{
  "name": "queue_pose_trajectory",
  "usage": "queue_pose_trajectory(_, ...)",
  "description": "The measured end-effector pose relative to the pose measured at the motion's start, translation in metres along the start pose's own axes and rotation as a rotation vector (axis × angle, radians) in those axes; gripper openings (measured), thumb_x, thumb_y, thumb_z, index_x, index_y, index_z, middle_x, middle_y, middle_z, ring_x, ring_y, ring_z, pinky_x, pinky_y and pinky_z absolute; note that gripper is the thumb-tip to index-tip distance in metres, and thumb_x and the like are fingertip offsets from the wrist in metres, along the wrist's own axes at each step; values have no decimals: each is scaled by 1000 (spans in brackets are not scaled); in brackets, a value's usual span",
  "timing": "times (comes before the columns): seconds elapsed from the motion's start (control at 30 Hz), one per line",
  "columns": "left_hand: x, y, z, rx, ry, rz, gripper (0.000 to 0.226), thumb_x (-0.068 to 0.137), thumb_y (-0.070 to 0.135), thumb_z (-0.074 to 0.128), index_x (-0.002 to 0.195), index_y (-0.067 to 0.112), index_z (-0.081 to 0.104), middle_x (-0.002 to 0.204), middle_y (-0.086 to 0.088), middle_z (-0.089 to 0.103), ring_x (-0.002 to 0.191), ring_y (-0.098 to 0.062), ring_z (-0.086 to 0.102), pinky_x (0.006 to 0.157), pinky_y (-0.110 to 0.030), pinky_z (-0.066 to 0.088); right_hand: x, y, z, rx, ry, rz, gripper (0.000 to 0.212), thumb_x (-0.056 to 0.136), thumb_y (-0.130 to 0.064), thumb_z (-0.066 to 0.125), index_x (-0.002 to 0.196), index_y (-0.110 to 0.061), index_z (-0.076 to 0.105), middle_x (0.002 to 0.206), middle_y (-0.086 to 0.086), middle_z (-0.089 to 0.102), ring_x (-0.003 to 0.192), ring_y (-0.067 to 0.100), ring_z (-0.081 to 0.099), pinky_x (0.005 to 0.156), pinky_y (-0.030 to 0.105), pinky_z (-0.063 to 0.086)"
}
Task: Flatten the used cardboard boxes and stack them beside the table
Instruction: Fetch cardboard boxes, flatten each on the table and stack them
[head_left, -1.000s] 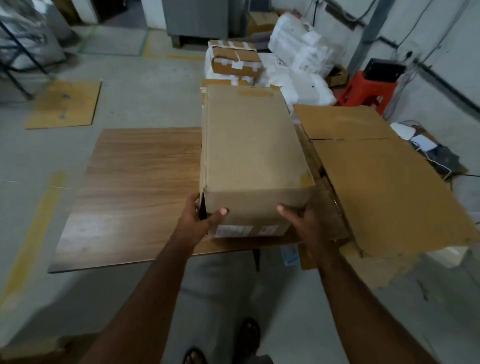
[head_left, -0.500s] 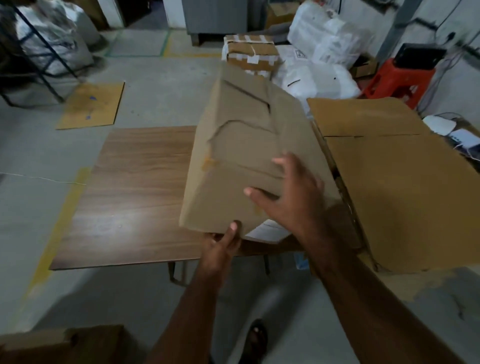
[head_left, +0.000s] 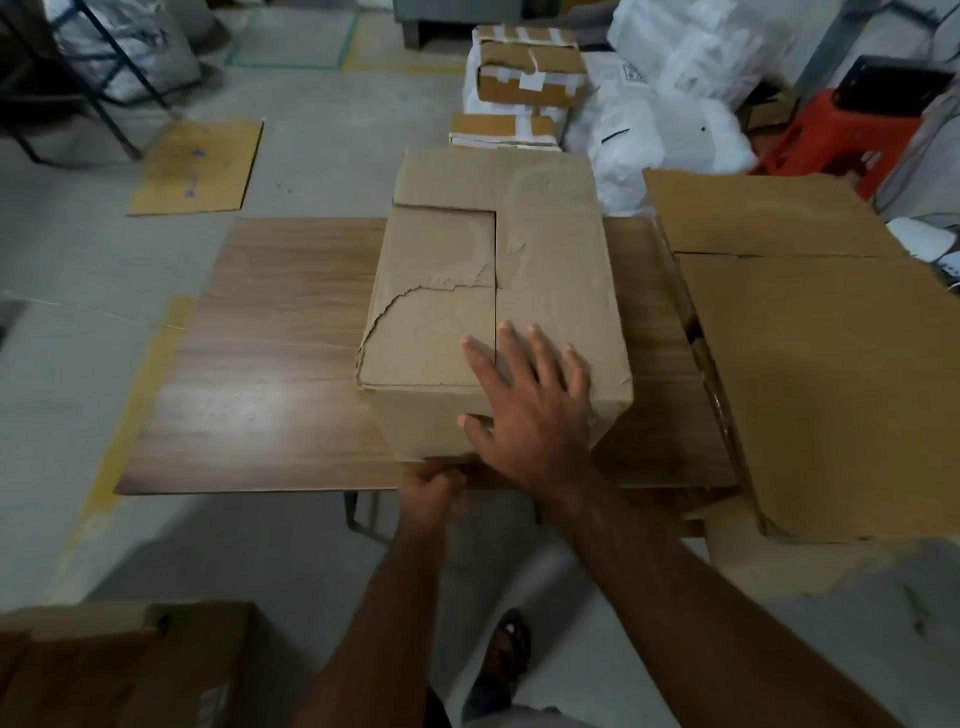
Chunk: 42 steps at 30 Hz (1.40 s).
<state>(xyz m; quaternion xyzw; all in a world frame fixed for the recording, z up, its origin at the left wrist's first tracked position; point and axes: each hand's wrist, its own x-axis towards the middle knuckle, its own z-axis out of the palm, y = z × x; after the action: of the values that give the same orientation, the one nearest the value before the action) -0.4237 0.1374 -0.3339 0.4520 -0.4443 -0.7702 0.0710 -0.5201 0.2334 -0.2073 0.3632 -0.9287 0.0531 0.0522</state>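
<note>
A closed cardboard box (head_left: 498, 291) is seen standing on the wooden bench (head_left: 270, 364), near its right half, with its near end reaching the bench's near edge. The box's top flaps are shut; the left flap is torn along a ragged line. The right hand (head_left: 530, 410) is laid flat on the near end of the box top, fingers straight and spread, the thumb lying down over the near face. The left hand (head_left: 434, 491) is curled at the bottom near edge of the box, just at the bench's near edge; what exactly is pinched there cannot be told, though the fingers appear tucked under the box. A large flattened cardboard sheet (head_left: 810, 353) is propped against the bench's right edge. Beyond the far edge, taped parcels (head_left: 524, 73) are stacked on the floor beside white sacks (head_left: 670, 114). A red stool (head_left: 831, 135) stands further right. A flat cardboard piece (head_left: 197, 166) lies on the floor off the bench's far left corner.
</note>
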Motion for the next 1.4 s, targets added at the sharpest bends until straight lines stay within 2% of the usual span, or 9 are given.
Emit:
queue_pose_trajectory(0.23,28,125,-53,-137,434,137,18,98,11,51,115,6,55,100,-13,58,91,-28,59,72,-37,53,29,15,-41,282,-119,119,83,88,-81,44,157,-40,24,169,1,16,154,26,16,119,55,16)
queue_pose_trajectory(0.37,23,231,-20,208,251,323,28,99,29,57,118,10,59,109,-11,61,89,-21,58,73,-34,45,97,69,-53,571,5,644,86,87,-57,67,155,-16,32,159,11,34,140,34,42,109,55,43)
queue_pose_trajectory(0.47,18,272,20,518,52,254,40,92,41,68,117,11,60,114,-8,60,99,-24,57,77,-35,43,118,98,-52,795,-165,803,82,90,-55,67,149,-3,42,146,18,53,125,37,57,99,46,52)
queue_pose_trajectory(0.6,19,282,61,561,19,182,34,88,38,77,92,10,57,109,-9,60,85,-24,55,75,-34,47,113,95,-58,853,-185,751,77,89,-67,63,134,-5,60,129,14,65,109,33,66,93,44,57)
queue_pose_trajectory(0.73,41,311,67,1063,184,462,90,76,67,77,132,1,52,137,-18,51,124,-36,52,102,-46,48,72,58,-63,882,-115,767,105,62,-88,61,135,-14,55,125,6,64,105,27,67,85,46,61)
queue_pose_trajectory(0.8,56,329,74,1312,123,615,84,79,72,70,128,7,54,135,-17,51,124,-36,51,103,-50,46,44,36,-56,923,-94,801,114,49,-93,59,133,-16,52,124,5,62,106,27,67,83,48,62)
queue_pose_trajectory(1.03,96,308,113,1858,-319,832,79,94,71,47,159,30,27,167,-3,21,153,-29,19,121,-65,4,11,-49,-40,808,-91,727,52,77,-61,74,104,-21,55,98,0,67,90,21,66,80,38,56)
queue_pose_trajectory(1.23,69,270,89,1633,-221,981,78,95,64,51,157,23,28,169,-6,15,156,-26,12,119,-67,-3,32,-22,-56,475,141,467,34,91,-52,63,109,-24,60,103,-4,64,92,17,60,71,30,45)
queue_pose_trajectory(1.4,1,203,38,1507,-87,937,80,92,71,45,153,23,26,168,-8,11,156,-29,3,116,-74,-2,74,29,-48,173,-1,213,69,90,-63,57,143,-22,47,149,5,45,137,26,41,107,47,37)
